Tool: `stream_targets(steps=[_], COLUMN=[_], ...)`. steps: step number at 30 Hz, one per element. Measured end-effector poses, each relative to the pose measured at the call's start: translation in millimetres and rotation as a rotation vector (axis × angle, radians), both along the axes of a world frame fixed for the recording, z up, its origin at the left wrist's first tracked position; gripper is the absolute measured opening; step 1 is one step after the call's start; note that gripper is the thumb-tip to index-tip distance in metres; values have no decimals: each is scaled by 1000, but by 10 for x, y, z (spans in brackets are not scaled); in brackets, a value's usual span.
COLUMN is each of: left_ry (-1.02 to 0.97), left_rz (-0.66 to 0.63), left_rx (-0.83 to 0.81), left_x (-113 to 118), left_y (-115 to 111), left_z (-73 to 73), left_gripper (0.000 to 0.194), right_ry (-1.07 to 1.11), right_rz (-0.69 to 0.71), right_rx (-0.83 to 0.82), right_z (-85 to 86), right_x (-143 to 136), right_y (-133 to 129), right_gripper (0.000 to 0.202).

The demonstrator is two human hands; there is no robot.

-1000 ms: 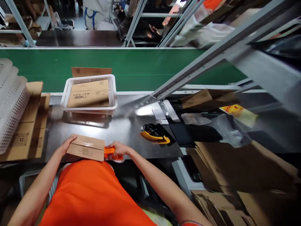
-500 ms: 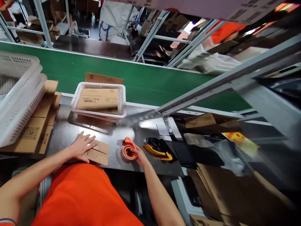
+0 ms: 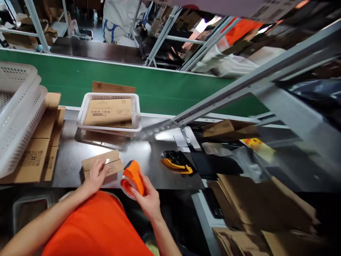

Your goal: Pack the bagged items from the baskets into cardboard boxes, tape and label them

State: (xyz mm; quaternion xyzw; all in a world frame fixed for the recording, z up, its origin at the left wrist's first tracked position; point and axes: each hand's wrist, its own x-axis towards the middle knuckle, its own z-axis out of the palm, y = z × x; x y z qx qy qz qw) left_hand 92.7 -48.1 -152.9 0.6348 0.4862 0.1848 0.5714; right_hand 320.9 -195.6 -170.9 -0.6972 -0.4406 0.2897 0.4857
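A small flat cardboard box (image 3: 113, 161) lies at the front of the metal workbench. My left hand (image 3: 96, 175) is at the box's near side, its fingers bent against the cardboard; part of the box is hidden behind them. In my right hand (image 3: 149, 199) is an orange tape dispenser (image 3: 135, 176) with a roll of tape, fingers wrapped round its body. The dispenser is raised just right of the box, at the bench's front edge. A yellow and black tool (image 3: 177, 162) lies on the bench farther right.
A white basket (image 3: 136, 113) holding flat cardboard stands at the back of the metal bench (image 3: 70, 156). Stacked white baskets (image 3: 25, 121) rest on folded cartons (image 3: 34, 156) at left. A metal post (image 3: 221, 92) slants across the right side, above flattened cardboard (image 3: 255, 199).
The tape dispenser has come off the bench and moved left beside the box in my right hand. My left hand has shifted from lying spread on the box to its near side, fingers bent.
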Motion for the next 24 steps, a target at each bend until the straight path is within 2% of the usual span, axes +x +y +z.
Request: stream_targets(steps=[2, 4, 5, 7, 10, 13, 14, 16, 18, 20, 22, 24], left_ry=[-233, -399, -456, -511, -471, -295, -220, -58, 82, 159, 168, 158], left_rz=[147, 207, 216, 212, 178, 143, 117, 52, 33, 60, 52, 11], left_rx=[-452, -814, -919, -987, -931, -812, -718, -418, -81, 123, 158, 126], left_x=[1, -36, -68, -147, -234, -228, -211, -175, -152, -146, -146, -140], left_y=[-34, -37, -28, -1, 16, 22, 47, 170, 418, 766, 1139, 1446], left_z=[93, 166, 194, 227, 203, 107, 74, 26, 12, 11, -15, -91], left_gripper=[75, 69, 64, 56, 51, 40, 36, 31, 29, 27, 24, 20], right_ry=[-194, -323, -365, -413, -437, -461, -468, -476, -487, -499, -514, -552], right_rz=[129, 213, 243, 292, 316, 313, 312, 297, 260, 218, 197, 205], right_rx=[70, 134, 145, 110, 47, 45, 32, -30, -114, -175, -216, -254], right_z=[117, 195, 225, 274, 320, 317, 305, 269, 225, 188, 168, 162], right_x=[-304, -511, -578, -658, -713, -784, -819, -898, -971, -1016, -1020, -997], right_y=[18, 21, 13, -15, -56, -75, -83, -114, -173, -238, -264, -212], right_gripper=[61, 60, 61, 63, 62, 65, 67, 73, 76, 75, 72, 69])
